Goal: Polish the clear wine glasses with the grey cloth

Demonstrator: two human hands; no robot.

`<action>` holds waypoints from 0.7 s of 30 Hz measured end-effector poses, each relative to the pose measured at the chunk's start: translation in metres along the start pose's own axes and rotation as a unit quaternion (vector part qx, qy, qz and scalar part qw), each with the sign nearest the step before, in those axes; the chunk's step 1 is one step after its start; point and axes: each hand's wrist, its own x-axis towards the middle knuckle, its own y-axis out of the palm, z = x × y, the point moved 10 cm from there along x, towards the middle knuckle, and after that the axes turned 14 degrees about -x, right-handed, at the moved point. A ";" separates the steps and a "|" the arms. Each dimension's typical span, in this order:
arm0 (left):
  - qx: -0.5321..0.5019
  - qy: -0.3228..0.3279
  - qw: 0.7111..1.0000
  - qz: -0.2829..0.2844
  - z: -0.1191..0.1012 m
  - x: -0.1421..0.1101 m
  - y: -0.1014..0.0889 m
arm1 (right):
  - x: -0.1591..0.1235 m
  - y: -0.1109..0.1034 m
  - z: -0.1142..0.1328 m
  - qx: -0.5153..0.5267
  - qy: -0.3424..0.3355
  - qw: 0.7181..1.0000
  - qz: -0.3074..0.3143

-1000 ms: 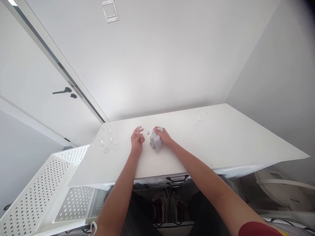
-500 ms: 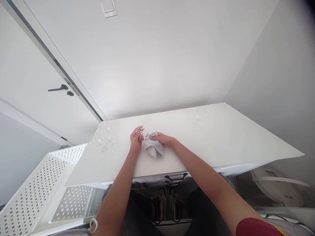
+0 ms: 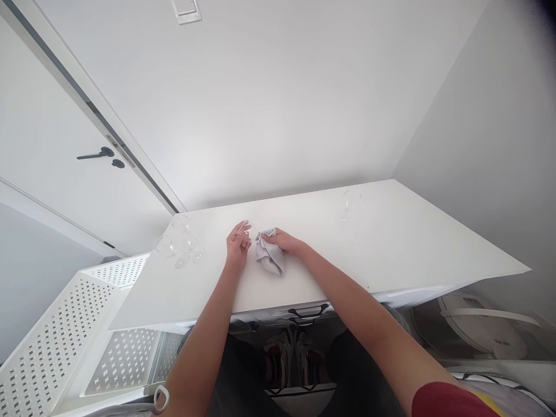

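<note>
Now a glass is held in left hand, cloth in right hand; more glasses are clustered by the counter's left edge, lone glass near far edge.

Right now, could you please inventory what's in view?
Tabletop: one, white, centre
Held glass: one, clear, left hand
Cloth: one, grey, right hand
Glasses: several, clear, tabletop's left
Lone glass: one, clear, back right
Back wall: one, white, top
Switch: one, white, wall
Door: one, white, left
Door handle: one, black, door
Patterned panels: several, white, left
Drawer handles: apparently two, dark, front
Shoes: two, red-white, below
Sleeve: one, red, lower right
Hands: two, bare, over tabletop
</note>
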 end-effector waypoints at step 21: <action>0.002 0.067 0.995 -0.075 -0.017 0.005 -0.027 | -0.013 0.013 0.029 -0.560 -0.140 0.811 -0.095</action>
